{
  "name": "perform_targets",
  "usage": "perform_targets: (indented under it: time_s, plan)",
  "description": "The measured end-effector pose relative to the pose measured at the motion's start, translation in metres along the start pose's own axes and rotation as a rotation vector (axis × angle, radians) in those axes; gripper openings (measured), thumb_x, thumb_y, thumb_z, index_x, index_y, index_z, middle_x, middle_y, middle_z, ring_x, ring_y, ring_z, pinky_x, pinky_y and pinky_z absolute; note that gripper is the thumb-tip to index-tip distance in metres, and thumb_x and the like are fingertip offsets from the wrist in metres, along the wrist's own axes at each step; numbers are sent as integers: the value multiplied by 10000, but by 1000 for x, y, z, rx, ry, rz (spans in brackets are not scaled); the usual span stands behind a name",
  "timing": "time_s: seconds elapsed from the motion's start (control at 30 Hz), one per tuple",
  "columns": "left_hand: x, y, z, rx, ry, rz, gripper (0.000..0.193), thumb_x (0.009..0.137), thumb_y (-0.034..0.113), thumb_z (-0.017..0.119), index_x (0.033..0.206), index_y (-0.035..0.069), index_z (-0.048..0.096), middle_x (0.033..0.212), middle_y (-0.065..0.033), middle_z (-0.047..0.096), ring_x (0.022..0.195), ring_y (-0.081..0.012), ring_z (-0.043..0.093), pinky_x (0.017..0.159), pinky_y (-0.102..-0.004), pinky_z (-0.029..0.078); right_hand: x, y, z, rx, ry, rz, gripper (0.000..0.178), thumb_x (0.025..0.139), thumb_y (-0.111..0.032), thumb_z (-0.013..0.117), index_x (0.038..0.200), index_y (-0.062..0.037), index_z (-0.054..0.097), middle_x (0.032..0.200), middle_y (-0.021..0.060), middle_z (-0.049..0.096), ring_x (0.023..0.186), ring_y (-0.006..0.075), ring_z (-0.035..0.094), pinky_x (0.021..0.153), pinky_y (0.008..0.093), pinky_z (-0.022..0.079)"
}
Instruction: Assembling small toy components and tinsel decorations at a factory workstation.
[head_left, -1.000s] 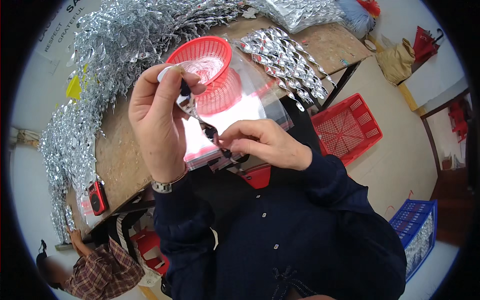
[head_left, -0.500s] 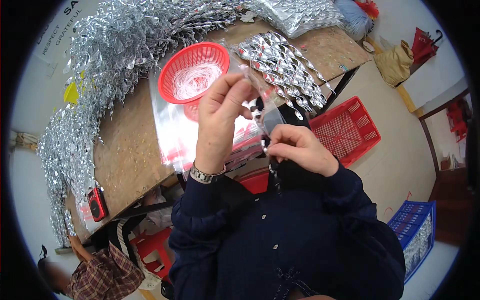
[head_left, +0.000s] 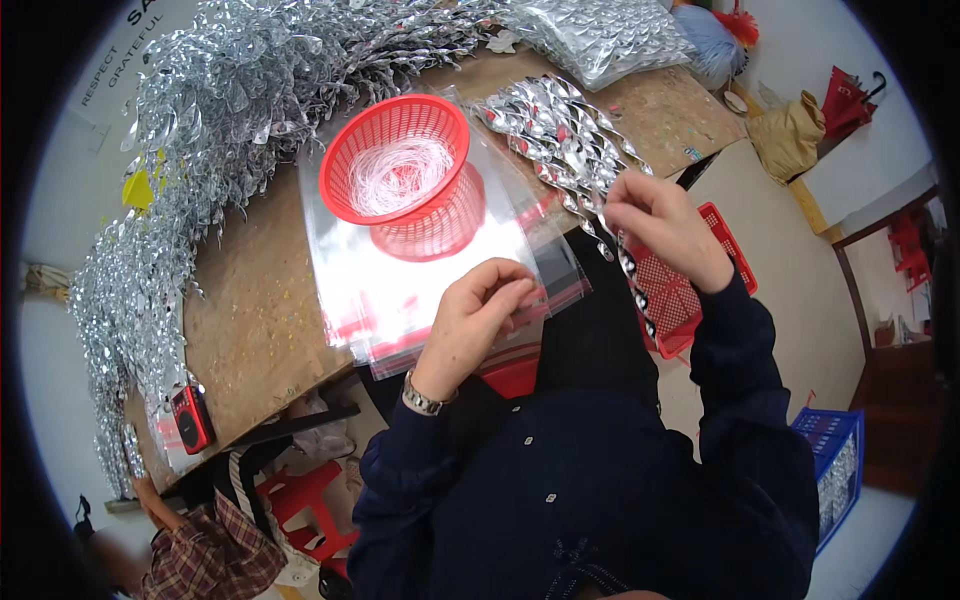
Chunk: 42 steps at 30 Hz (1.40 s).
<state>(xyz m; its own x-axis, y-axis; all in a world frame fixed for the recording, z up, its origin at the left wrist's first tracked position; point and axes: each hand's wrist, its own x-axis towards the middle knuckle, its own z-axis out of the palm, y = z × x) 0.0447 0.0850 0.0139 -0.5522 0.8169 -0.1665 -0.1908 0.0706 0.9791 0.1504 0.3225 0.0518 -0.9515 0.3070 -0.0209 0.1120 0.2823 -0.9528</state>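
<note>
My right hand is closed in a pinch at the right end of a pile of twisted silver foil strips. From its fingertips hangs one shiny spiral strip, reaching down past the table edge. Lower and to the left, my left hand, with a metal watch at the wrist, has thumb and fingers pressed together; whatever they hold is too small to make out. It hovers over clear plastic bags with red-pink edges. On these bags stands a red mesh basket containing loose white-pink thread.
Silver foil garlands heap along the table's far and left sides. A packed clear bag lies behind. Below right are a red crate and a blue crate. Another person sits near a red radio.
My hands have parted. The right has moved right and up to the foil pile with the strip hanging from it; the left has dropped away from beside the basket, down over the bags.
</note>
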Motion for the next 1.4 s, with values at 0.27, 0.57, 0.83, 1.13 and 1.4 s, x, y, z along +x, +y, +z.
perform_targets:
  time_s: [0.27, 0.57, 0.83, 1.13, 1.4]
  plan:
    - [-26, -14, -21, 46, -17, -22, 180, 935, 128, 548, 1038, -12, 592, 862, -18, 613, 787, -65, 575, 663, -197, 447, 76, 13, -11, -417, 68, -67, 233, 826, -227, 595, 827, 5, 615, 697, 139, 623, 629, 251, 618, 594, 379, 462]
    - [-35, -8, -41, 18, -12, -70, 148, 949, 92, 519, 1044, 1, 586, 991, -37, 629, 897, -86, 598, 767, -221, 492, 125, 19, 1, -878, 142, -271, 192, 816, -181, 590, 845, 7, 617, 760, 188, 627, 754, 356, 615, 669, 430, 470]
    - [-42, 2, -62, 22, 71, -51, 151, 942, 68, 507, 1039, -15, 588, 983, -50, 627, 886, -112, 604, 786, -242, 498, 129, 27, 8, -909, 129, -301, 190, 812, -194, 621, 832, -4, 617, 779, 198, 630, 771, 379, 612, 681, 462, 467]
    - [-51, 27, -109, 127, 348, 13, 145, 928, 59, 512, 1013, -7, 609, 920, -55, 657, 805, -99, 615, 656, -209, 452, 99, -8, 20, -816, 176, -341, 153, 839, -137, 611, 853, 10, 571, 781, 188, 602, 737, 361, 593, 636, 406, 453]
    - [-53, 12, -200, 312, 754, 211, 153, 919, 111, 556, 1019, 9, 610, 886, -31, 636, 769, -85, 580, 649, -202, 444, 39, -53, 55, -558, 48, -364, 73, 841, -40, 586, 859, 30, 578, 756, 153, 586, 683, 265, 589, 623, 330, 446]
